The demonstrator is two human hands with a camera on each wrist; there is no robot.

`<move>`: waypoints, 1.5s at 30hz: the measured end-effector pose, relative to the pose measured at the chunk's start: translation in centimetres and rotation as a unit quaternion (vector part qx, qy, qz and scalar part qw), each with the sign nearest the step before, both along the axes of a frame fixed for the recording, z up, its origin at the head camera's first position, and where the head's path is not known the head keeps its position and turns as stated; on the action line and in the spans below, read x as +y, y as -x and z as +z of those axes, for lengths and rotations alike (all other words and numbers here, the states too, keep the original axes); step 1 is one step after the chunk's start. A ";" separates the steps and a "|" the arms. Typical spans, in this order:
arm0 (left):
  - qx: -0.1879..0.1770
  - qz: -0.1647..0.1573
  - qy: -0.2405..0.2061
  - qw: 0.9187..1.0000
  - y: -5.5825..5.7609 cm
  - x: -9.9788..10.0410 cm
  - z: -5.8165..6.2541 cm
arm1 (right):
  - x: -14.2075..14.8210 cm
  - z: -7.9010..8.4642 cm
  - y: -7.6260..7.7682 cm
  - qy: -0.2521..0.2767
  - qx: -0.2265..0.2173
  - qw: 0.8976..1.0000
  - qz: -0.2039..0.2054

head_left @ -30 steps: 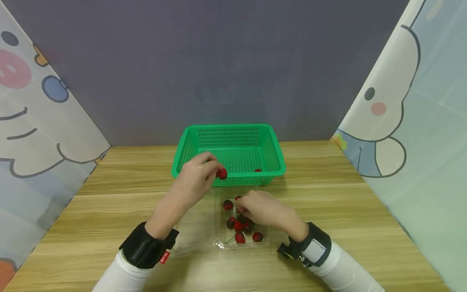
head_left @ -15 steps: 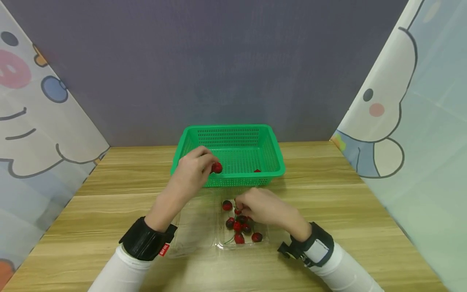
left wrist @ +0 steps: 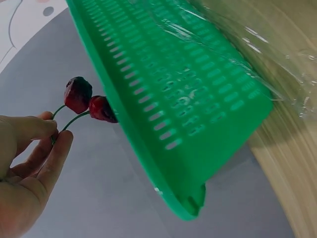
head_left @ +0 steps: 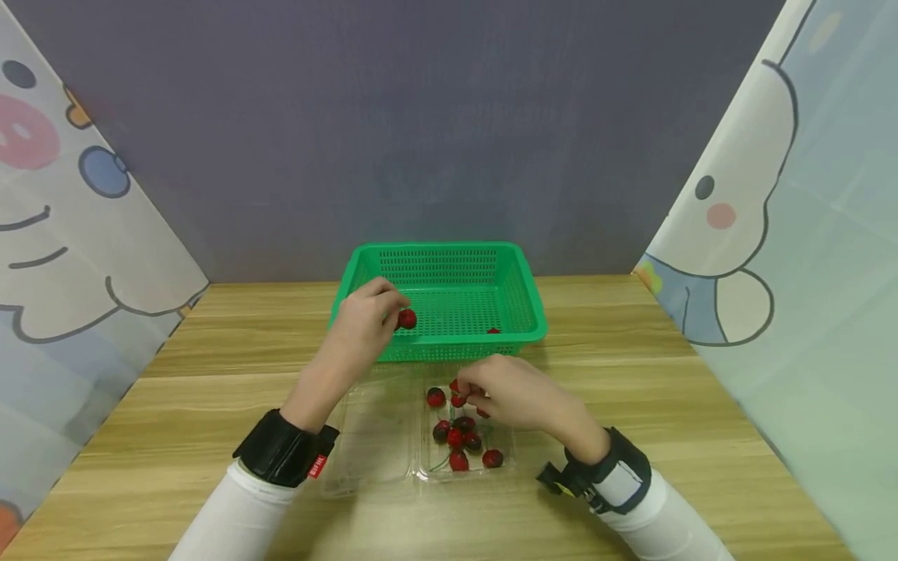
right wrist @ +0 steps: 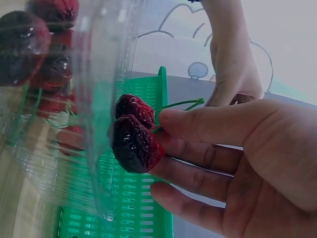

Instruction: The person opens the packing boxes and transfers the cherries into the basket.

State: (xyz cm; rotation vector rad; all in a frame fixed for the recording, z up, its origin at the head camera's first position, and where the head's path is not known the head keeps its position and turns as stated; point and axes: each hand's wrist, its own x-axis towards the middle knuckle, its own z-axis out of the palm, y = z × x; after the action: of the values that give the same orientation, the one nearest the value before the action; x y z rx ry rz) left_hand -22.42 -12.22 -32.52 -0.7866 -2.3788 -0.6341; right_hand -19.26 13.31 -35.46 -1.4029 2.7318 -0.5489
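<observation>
Two dark red cherries (left wrist: 78,95) joined by green stems hang from my left hand (head_left: 361,323), which pinches the stems between thumb and fingers. They overlap the front left part of the green basket (head_left: 449,340) in the head view, right at its rim in the left wrist view. My right hand (head_left: 522,393) pinches the stems of another wrinkled cherry pair (right wrist: 133,146) over the clear plastic box (head_left: 426,474). Several loose cherries (head_left: 458,460) lie in that box, some with stems.
The box's clear lid (head_left: 375,444) lies folded out to the left on the wooden table (head_left: 231,405). One red cherry (head_left: 494,331) shows inside the basket's front right. A grey wall (head_left: 449,140) stands behind, with cartoon-printed panels (head_left: 730,195) at both sides.
My left hand has moved left and slightly away from me with its cherries, along the basket's front. The right hand has risen a little, and red cherries now show under its fingers.
</observation>
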 end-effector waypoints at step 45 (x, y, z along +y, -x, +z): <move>-0.124 0.054 0.034 0.990 2.7 -1.1 -2.5 | 3.2 3.4 1.9 0.139 0.056 0.986 -0.074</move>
State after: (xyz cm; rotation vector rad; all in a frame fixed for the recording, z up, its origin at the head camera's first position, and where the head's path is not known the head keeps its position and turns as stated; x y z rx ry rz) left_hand -25.15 -13.35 -35.04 -0.6331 -2.6611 -0.6420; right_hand -21.11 16.52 -32.01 -1.3222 2.9598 -0.9192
